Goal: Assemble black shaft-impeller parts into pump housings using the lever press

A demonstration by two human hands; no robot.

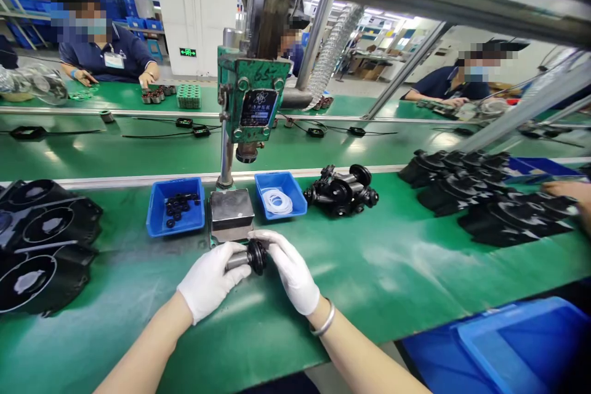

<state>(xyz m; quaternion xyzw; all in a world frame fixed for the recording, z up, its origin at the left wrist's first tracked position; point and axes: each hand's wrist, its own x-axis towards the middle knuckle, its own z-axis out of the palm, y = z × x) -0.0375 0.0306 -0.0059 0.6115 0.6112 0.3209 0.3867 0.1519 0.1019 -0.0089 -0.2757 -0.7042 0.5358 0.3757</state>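
Green benchtop (369, 320) below: my left hand (209, 283) pinches the shaft (237, 260); my right hand (293, 274) curves beside its black end (257, 258), grip unclear.

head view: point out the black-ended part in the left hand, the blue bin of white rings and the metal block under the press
black-ended part (255, 257): head view, on its black end
blue bin (276, 181): head view, inner back wall
metal block (231, 204): head view, top face
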